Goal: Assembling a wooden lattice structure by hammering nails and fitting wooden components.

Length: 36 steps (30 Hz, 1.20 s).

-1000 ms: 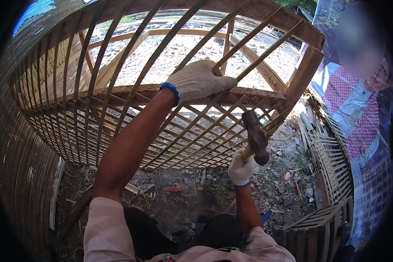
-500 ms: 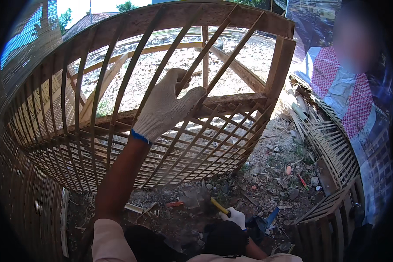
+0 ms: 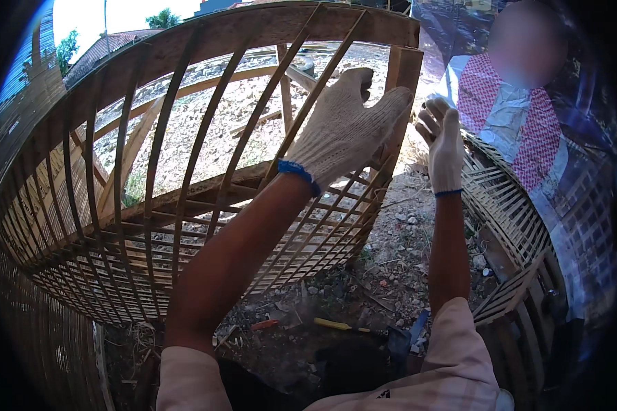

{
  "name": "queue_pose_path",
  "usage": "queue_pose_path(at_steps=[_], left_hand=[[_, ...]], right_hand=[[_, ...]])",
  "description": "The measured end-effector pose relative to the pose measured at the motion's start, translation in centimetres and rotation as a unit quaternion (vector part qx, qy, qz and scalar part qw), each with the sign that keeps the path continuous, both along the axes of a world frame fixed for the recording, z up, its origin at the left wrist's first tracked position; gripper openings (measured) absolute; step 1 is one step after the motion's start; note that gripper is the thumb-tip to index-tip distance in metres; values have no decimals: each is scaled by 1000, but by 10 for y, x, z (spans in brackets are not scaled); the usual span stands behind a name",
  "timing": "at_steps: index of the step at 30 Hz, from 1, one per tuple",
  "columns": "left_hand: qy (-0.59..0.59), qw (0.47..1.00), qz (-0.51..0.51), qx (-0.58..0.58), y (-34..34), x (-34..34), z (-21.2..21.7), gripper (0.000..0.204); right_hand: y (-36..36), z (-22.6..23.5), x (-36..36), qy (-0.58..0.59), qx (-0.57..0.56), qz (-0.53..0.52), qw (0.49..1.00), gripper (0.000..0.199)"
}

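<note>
A large curved frame of wooden beams and thin bamboo slats (image 3: 234,130) stands tilted in front of me. My left hand (image 3: 349,123), in a cream knitted glove with a blue cuff, is at the frame's right end, beside the upright wooden post (image 3: 403,65). Its thumb and fingers are spread, and I cannot tell whether it touches the wood. My right hand (image 3: 445,154), gloved alike, is raised just right of that post, empty, with its fingers apart. A yellow-handled tool (image 3: 332,323) lies on the ground below; its head is hard to make out.
At the right stands another slatted bamboo piece (image 3: 511,205). Behind it is a person in a red-and-white patterned garment (image 3: 541,116). Stony ground below holds an orange-red object (image 3: 264,325) and a blue tool (image 3: 418,327). A bamboo screen (image 3: 34,329) stands at the left.
My right hand has let go of the yellow-handled tool and risen to the frame's right end. My left hand has moved right from the slats toward the post. The view has shifted right.
</note>
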<state>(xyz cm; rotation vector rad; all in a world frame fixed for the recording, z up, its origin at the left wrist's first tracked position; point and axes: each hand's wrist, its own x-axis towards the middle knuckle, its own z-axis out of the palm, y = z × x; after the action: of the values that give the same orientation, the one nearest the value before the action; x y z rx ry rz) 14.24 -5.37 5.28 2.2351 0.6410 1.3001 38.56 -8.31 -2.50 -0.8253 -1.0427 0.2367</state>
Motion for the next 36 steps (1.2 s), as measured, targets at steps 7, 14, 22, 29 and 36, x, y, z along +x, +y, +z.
queue_pose_path(at_steps=[7,14,22,29,36], left_hand=[[-21,999,22,37,17,48,25,75],[-262,955,-141,0,91,115,7,95],[-378,880,-285,29,86,131,5,71],[-369,893,-251,63,87,125,4,76],[-378,903,-199,39,79,137,5,76]], right_hand=[[67,155,7,-171,-113,120,971,86],[80,174,13,-55,-163,239,956,52],[70,179,-12,-26,-100,181,978,26],[77,178,-4,33,-54,248,967,21],[52,160,-12,-239,13,-32,970,47]])
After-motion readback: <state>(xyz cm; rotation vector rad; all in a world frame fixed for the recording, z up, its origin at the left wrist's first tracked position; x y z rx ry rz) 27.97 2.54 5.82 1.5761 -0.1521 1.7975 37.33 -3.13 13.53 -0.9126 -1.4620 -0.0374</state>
